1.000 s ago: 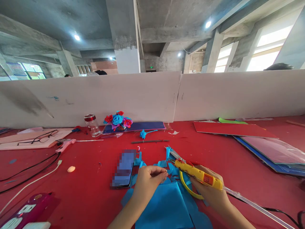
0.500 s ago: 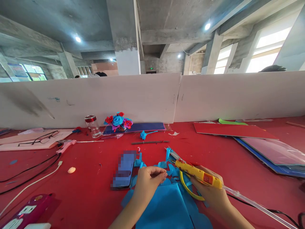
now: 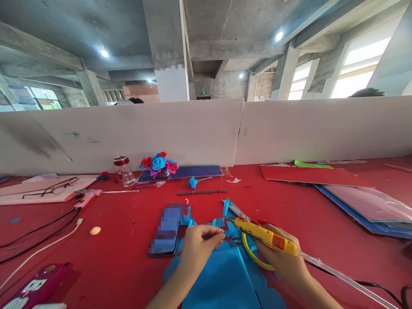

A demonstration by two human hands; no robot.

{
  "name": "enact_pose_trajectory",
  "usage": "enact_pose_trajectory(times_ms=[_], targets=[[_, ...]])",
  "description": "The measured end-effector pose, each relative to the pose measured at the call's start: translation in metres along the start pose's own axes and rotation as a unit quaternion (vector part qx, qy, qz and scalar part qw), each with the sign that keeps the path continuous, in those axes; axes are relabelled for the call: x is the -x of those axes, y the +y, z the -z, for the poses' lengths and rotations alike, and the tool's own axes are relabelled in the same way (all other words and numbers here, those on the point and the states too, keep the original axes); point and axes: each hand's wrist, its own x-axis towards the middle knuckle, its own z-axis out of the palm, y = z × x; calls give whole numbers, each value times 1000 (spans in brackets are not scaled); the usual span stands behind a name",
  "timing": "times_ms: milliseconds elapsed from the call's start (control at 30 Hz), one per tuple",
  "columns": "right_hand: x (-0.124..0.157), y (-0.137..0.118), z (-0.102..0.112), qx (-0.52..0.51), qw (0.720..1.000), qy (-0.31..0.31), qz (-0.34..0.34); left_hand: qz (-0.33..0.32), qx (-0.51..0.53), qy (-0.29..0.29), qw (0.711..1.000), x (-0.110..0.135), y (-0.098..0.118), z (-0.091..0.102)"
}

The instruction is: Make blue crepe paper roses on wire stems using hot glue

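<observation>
Over the red table (image 3: 109,266), in the view from my head, my two hands are near each other above a heap of blue paper. My left hand (image 3: 202,246) has its thumb and finger pinched together, and I cannot tell if something thin is between them. My right hand (image 3: 285,253) is wrapped around a yellow glue gun (image 3: 267,236), and its nose points away from me and to the left, close to some small blue bits. A long clear glue stick (image 3: 346,279) pokes out of its back end. One big blue sheet (image 3: 222,279) lies flat, right in front of me, between my arms. Round blue petals (image 3: 270,298) peek out by its side. Silver scissor blades (image 3: 237,209) lie just past the gun's nose, next to a curly blue strip (image 3: 225,208). A yellow loop (image 3: 257,259) shows under the gun. Left of my left hand is a phone (image 3: 167,229), lying on the table. Farther off is a thin brown stick (image 3: 202,192), and behind it a little blue flower (image 3: 193,182) with a stem. Near the pale wall (image 3: 177,128) sits a bunch of red, blue and purple flowers (image 3: 158,163), with a clear jar (image 3: 125,171) to its left. Far left are a pink glue gun (image 3: 88,198) and some glasses (image 3: 61,187). Over on the right, a red board (image 3: 315,176) lies partly on pink sheets (image 3: 370,201).
</observation>
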Motion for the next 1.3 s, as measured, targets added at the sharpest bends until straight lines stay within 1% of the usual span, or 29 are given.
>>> enact_pose_trajectory(times_ms=[100, 233, 300, 467, 567, 700, 900, 1033, 1133, 1200, 1300], targets=[[-1, -1, 0, -7, 1000, -6, -7, 11, 10, 1, 1000, 0, 3, -1], [-2, -3, -1, 1, 1000, 9, 1, 15, 35, -6, 999, 2, 7, -2], [-2, -4, -1, -1, 1000, 6, 0, 21, 53, -8, 998, 3, 7, -1], [-2, -4, 0, -21, 1000, 10, -18, 24, 79, -9, 997, 3, 6, -1], [-2, -3, 0, -27, 999, -1, -24, 22, 70, -7, 997, 3, 5, -1], [-1, 0, 0, -18, 1000, -6, -18, 5, 31, -11, 999, 3, 4, -1], [-1, -2, -1, -8, 1000, 0, -4, -19, -25, 14, 999, 1, -2, -1], [0, -2, -1, -21, 1000, -14, -5, -21, -23, 14, 999, 0, -3, 0], [0, -1, 1, -52, 998, -4, -36, -12, 15, 9, 1000, -1, -3, 0], [-2, -2, 2, -79, 994, 27, -77, -2, 40, 8, 999, -2, -3, 1], [-7, -5, 4, -135, 979, 65, -136, 7, 62, 10, 998, -1, -4, 3]])
